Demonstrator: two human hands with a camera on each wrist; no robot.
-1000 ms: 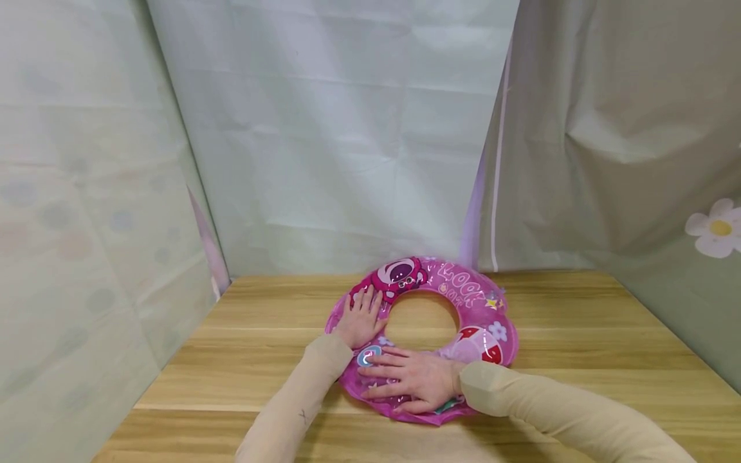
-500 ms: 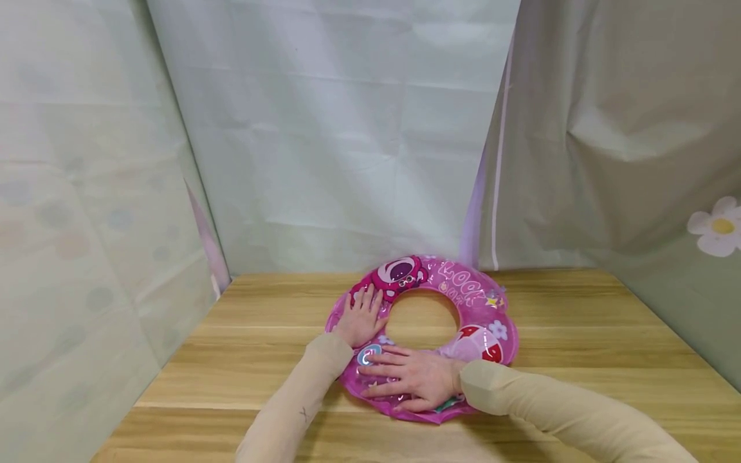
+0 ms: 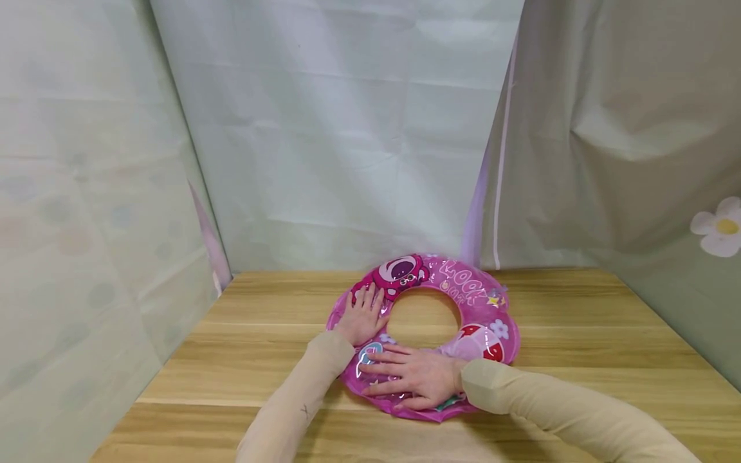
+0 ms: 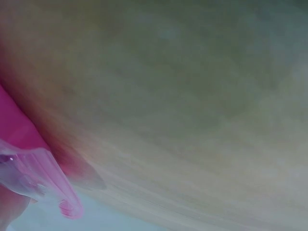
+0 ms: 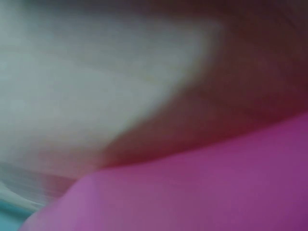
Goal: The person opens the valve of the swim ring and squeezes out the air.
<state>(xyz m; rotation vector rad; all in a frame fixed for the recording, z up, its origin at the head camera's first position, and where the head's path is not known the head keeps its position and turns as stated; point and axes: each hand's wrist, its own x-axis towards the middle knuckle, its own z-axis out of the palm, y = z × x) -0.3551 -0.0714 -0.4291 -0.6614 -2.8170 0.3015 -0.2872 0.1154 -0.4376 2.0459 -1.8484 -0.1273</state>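
Note:
A pink inflatable swim ring (image 3: 483, 308) with a cartoon bear, lettering, stars and flowers lies on the wooden table (image 3: 266, 321). My left hand (image 3: 360, 319) rests spread on the ring's left side, just below the bear print. Across the ring's near side, my right hand (image 3: 419, 376) lies flat with fingers straight and pointing left. Part of the print is hidden under both hands. In the left wrist view a pink edge of the ring (image 4: 24, 130) shows at the left. The right wrist view is blurred, with the ring (image 5: 192, 192) filling its lower part.
Pale sheets enclose the table: a left one (image 3: 87, 193), a back one (image 3: 347, 128) and a right-hand one (image 3: 602, 161) with a white flower print (image 3: 720, 226). The ring's far side is near the table's back edge.
Both hands keep their places on the swim ring. The head view has shifted very slightly; nothing else visibly moves.

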